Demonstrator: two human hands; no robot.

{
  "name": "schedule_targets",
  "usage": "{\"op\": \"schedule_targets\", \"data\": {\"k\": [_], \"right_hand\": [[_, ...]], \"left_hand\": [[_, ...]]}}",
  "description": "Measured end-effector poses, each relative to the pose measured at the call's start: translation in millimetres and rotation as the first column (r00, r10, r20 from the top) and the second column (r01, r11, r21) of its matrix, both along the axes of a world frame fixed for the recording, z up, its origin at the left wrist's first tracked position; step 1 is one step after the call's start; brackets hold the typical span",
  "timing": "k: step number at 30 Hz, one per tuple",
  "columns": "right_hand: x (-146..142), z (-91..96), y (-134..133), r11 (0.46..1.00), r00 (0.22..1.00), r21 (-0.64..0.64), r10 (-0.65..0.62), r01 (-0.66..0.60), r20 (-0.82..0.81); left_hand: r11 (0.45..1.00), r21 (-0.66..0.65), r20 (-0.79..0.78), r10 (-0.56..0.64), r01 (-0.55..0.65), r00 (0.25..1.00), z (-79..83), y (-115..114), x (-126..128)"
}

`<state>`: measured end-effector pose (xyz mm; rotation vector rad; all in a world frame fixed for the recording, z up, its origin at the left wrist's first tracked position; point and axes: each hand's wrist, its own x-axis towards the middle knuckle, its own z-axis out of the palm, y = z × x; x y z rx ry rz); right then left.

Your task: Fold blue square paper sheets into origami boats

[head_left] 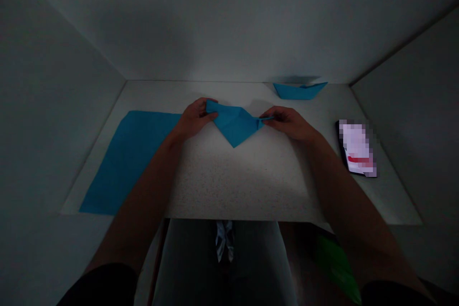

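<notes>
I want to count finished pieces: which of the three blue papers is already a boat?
The paper boat at the far right, touched by no hand. The left sheet lies flat; the folded piece is pinched between left hand and right hand.

Blue folded paper [234,124], pointed tip toward viewer, mid-table, both corners pinched

Your two bare forearms stretch forward and angle slightly toward each other. Your left hand [195,117] sits knuckles up, thumb and fingers pinched closed. Your right hand [289,122] mirrors it, with its pinched fingertips pointing inward toward the left.
</notes>
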<state>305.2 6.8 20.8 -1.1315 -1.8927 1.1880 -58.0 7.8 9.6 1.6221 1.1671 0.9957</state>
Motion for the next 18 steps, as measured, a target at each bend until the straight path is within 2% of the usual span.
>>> {"op": "schedule_targets", "data": {"k": [8, 14, 18], "right_hand": [[0.6, -6.9, 5.5, 0.999, 0.989, -0.033, -0.039, 0.035, -0.144], [2.5, -10.1, 8.4, 0.993, 0.984, -0.005, -0.115, 0.115, -0.136], [3.4, -11.1, 8.4, 0.986, 0.974, -0.023, -0.169, 0.168, -0.148]], "left_hand": [[0.999, 0.033, -0.071, -0.021, 0.024, 0.997, 3.5, -0.7, -1.5], [0.999, 0.015, -0.082, -0.032, 0.033, 0.996, 8.3, -1.4, 0.5], [0.999, 0.048, -0.054, -0.022, 0.025, 0.998, 9.3, -1.6, 1.9]]}}
